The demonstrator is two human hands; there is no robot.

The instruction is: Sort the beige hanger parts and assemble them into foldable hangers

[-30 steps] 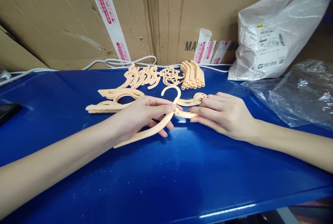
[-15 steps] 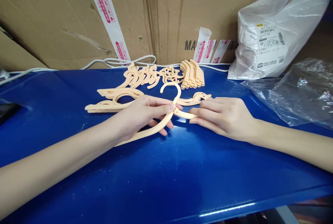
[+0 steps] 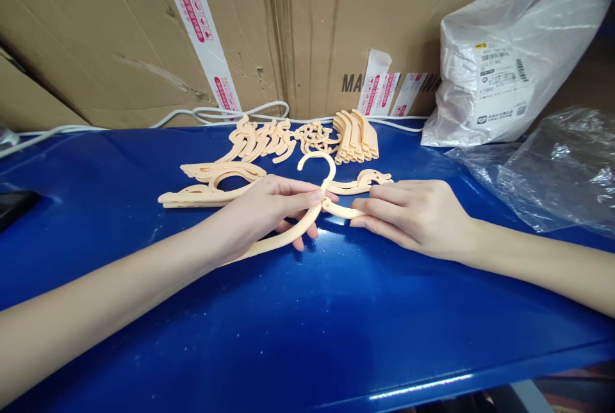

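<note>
A cream plastic folding hanger (image 3: 300,227) is held between both hands above the blue table, its curved hook pointing up and its two arms spread apart. My left hand (image 3: 273,208) pinches it at the joint below the hook, thumb on top, with the left arm of the hanger running under the palm. The fingers of my right hand (image 3: 413,218) are closed on the outer end of the hanger's right arm, hiding its tip. Folded hangers (image 3: 211,192) lie beyond my left wrist. Another folded hanger (image 3: 365,181) rests just behind my right fingers.
Along the back of the blue table (image 3: 288,336) lie several curved arm pieces (image 3: 259,139), a heap of hooks (image 3: 316,136) and stacked arm pieces (image 3: 354,137). Cardboard boxes (image 3: 120,35) stand behind a white cable (image 3: 177,117). At right are a labelled plastic bag (image 3: 461,80) and clear film (image 3: 567,170).
Both hands keep their grip on the hanger. The left fingertips under it have shifted slightly; otherwise little differs.
</note>
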